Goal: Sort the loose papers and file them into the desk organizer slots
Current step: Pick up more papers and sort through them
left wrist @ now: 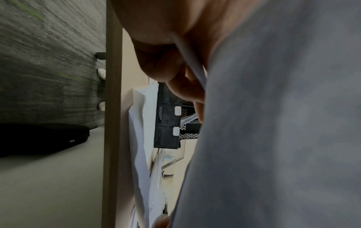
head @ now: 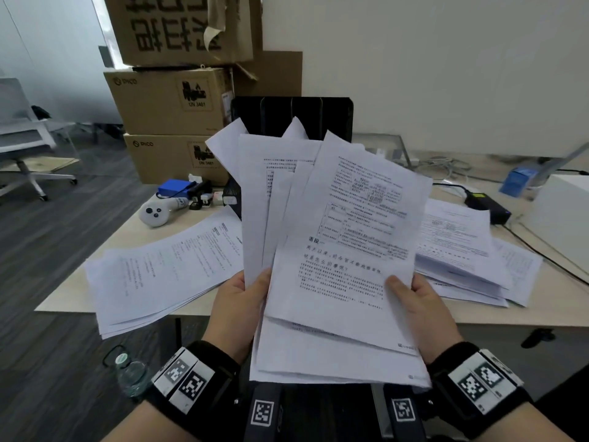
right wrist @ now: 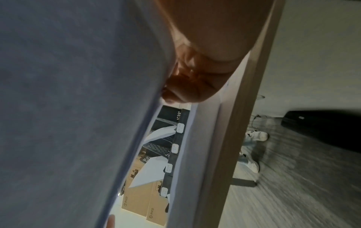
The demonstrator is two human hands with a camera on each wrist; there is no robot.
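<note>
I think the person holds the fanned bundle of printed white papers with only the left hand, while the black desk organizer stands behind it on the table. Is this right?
Not quite: both hands hold it. The head view shows the left hand and the right hand each gripping the fanned bundle of printed white papers. The black desk organizer does stand behind it on the table.

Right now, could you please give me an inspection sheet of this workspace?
Surface: light desk, largely covered.
Job's things: fanned sheets held up; paper stacks left and right; black organizer behind, some papers already in its slots.
Clutter: white controller, blue pack.
Grips: left hand and right hand both grip the sheets.
Cables: black cable, right.
Surroundings: cardboard boxes, office chair.
</note>
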